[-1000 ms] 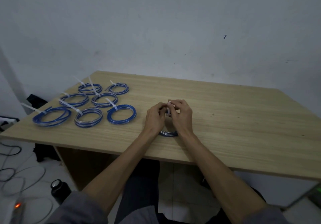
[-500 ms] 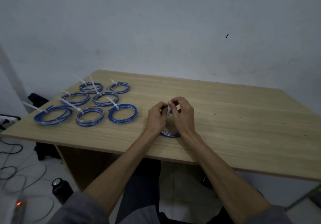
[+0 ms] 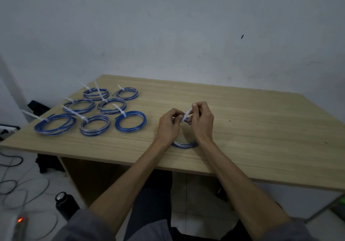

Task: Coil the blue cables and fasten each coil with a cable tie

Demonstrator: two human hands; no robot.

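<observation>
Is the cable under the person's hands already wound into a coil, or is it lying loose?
Wound: the blue coil lies on the table as a ring, with the white tie pinched above it.

The coils (image 3: 130, 122) are blue with silvery streaks, and each cable tie (image 3: 119, 110) is white. The bench (image 3: 252, 128) is pale wood with fine grain; the wall (image 3: 168, 35) is grey-white.
</observation>
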